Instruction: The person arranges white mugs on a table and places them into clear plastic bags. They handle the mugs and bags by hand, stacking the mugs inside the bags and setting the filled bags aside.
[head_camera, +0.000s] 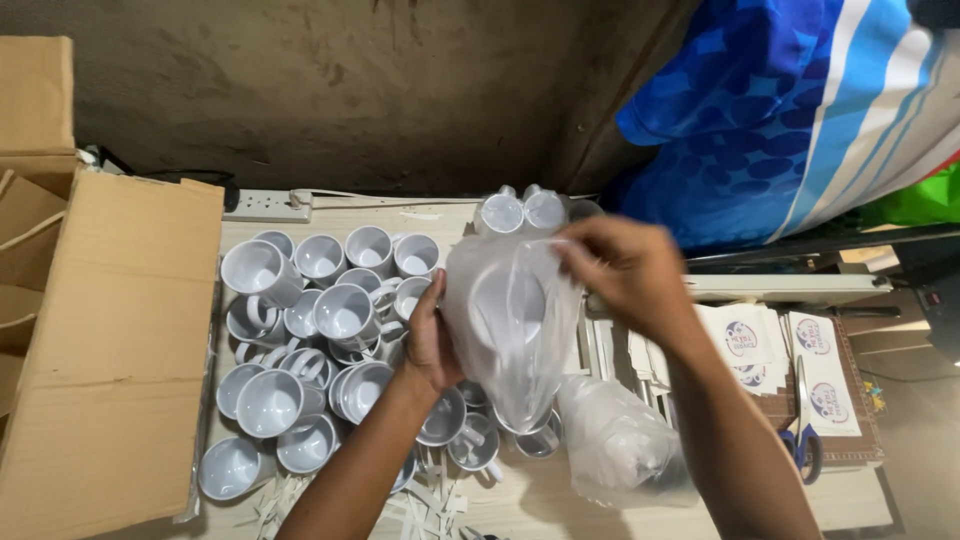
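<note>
We see our left hand (432, 345) and right hand (625, 275) gripping a clear plastic bag (510, 325) around a white mug (508, 305) at centre, loose white mugs (330, 330) at nine o'clock, a cardboard box (110, 340) beyond, white printed cards (825, 375) at three o'clock.

The bench's (520, 505) left half is crowded by white mugs (320, 340); free passage is left along its front right edge.

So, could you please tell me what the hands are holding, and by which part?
A white mug in a clear plastic bag: the left hand grips its side, and the right hand pinches the bag's top edge.
</note>
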